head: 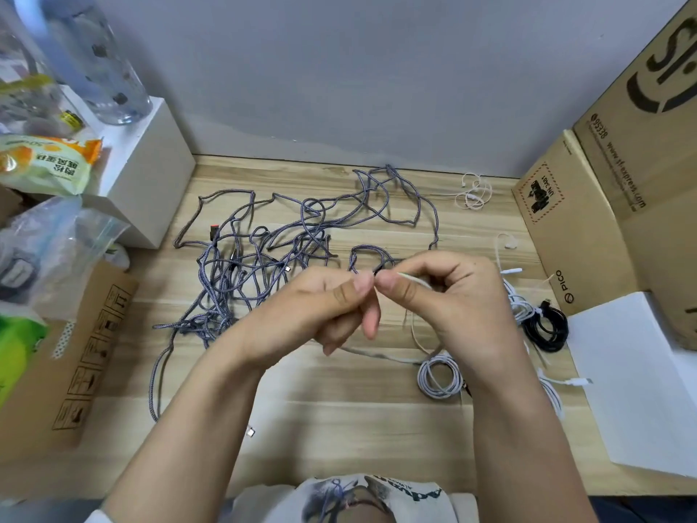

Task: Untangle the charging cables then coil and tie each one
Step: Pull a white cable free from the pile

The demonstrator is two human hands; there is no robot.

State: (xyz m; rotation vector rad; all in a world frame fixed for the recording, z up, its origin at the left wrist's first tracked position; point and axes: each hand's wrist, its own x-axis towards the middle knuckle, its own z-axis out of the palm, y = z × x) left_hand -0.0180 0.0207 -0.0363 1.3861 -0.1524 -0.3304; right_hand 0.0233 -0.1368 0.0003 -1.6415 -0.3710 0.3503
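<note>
A large tangle of grey-blue braided charging cables (271, 243) is spread across the wooden table (339, 417). My left hand (324, 307) and my right hand (445, 296) meet above the table, thumbs and fingertips pinching a thin white tie (413, 279) between them. A white coiled cable (439, 375) lies below my right wrist, and a pale strand runs from it under my hands. A black coiled cable (547, 330) and more white coiled cables (522, 303) lie to the right. What the tie wraps is hidden by my fingers.
Cardboard boxes (603, 205) and a white box (633, 379) stand on the right. A white block (151, 183), plastic bags and a cardboard box (68, 364) crowd the left. Loose white ties (473, 190) lie near the back wall. A small connector (250, 432) rests on the front boards.
</note>
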